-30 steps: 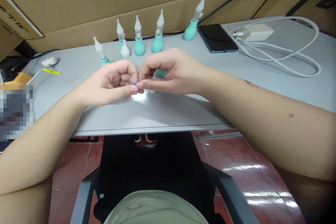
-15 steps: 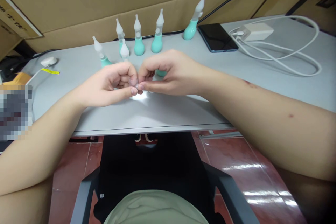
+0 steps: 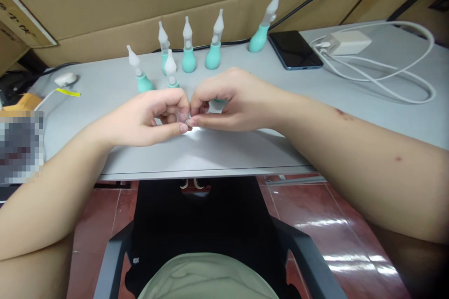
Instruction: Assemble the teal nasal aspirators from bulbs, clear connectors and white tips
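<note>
Fingertip to fingertip, my left hand (image 3: 154, 117) and my right hand (image 3: 231, 100) meet over the front of the desk. Between them is a small clear plastic piece (image 3: 185, 117), mostly covered by fingers, and both hands pinch it. Behind them stand several nasal aspirators with mint bulbs and white tips; the nearest aspirator (image 3: 171, 69) is partly hidden by my left hand. Another aspirator (image 3: 188, 51) stands upright farther back, and a tilted aspirator (image 3: 262, 28) is at the back right. A bit of mint green shows behind my right hand.
A dark phone (image 3: 296, 50) lies at the right, beside a white charger (image 3: 350, 42) with a looped white cable. At the left is a small white device (image 3: 65, 79) with a yellow tag on its cord. A cardboard wall (image 3: 115, 4) borders the desk's back.
The view has shifted slightly, so the desk items appear a little farther right. Both hands keep their pinch on the clear piece, with hardly any change in pose.
</note>
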`<state>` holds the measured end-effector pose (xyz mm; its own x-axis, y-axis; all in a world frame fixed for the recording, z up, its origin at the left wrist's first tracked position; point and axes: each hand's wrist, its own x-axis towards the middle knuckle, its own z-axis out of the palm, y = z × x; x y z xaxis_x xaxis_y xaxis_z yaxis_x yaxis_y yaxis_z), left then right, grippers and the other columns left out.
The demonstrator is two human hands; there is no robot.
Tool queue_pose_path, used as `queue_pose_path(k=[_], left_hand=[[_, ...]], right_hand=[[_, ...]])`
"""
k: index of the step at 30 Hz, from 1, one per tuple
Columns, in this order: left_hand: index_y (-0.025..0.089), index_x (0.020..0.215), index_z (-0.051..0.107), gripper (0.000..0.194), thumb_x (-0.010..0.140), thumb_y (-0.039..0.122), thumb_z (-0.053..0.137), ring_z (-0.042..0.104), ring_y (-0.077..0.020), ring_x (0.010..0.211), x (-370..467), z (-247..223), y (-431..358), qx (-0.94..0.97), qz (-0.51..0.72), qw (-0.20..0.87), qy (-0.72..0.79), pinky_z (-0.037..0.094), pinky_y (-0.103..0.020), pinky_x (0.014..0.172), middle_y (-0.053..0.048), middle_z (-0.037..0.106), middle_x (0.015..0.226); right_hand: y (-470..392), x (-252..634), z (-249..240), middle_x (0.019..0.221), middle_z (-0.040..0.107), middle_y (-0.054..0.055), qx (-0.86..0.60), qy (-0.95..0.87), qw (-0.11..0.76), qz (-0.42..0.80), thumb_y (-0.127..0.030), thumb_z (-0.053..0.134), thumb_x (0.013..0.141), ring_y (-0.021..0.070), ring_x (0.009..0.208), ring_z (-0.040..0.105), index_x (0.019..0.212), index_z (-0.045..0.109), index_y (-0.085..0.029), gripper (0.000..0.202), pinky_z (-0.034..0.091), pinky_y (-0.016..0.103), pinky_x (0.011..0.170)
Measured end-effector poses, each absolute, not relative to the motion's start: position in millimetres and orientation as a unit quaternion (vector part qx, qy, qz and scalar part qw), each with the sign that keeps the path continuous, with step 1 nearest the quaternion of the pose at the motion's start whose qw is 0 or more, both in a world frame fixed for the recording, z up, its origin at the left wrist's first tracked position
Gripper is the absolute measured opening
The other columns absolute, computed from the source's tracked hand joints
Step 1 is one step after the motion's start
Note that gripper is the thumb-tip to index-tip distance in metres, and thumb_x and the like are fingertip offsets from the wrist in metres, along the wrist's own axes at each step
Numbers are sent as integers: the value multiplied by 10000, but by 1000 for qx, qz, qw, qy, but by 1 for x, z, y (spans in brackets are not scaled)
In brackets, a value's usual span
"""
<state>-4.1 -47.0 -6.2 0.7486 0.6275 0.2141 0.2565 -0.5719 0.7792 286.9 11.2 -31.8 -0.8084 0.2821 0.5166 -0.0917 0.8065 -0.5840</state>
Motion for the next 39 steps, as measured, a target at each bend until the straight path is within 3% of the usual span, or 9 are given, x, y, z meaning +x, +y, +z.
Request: queue_pose_path(k=[18, 26, 39], left_hand=[[224, 1140, 756, 181, 1194, 320, 899, 850, -189, 866, -6, -6, -46, 852, 222, 384, 279, 679, -250, 679, -70, 885, 1033], [243, 1135, 778, 256, 1205, 442, 922, 831, -195, 838, -10, -10, -40, 845, 222, 393, 286, 667, -278, 668, -72, 876, 1019], [204, 1130, 752, 157, 1183, 266, 886, 826, -157, 855, -6, -5, -45, 846, 232, 393, 276, 670, -214, 712, -56, 881, 1011]], right_hand=[[13, 286, -34, 921, 817, 12, -45, -905, 301, 298, -269, 836, 1198, 131, 850, 710, 1032, 836, -181, 187, 505, 283, 805], [14, 284, -35, 910, 808, 21, -47, -901, 311, 298, -300, 825, 1197, 129, 846, 697, 1024, 849, -183, 210, 480, 286, 787], [15, 286, -36, 925, 793, 9, -29, -908, 316, 275, -238, 788, 1217, 113, 847, 682, 1041, 829, -162, 197, 475, 265, 810]])
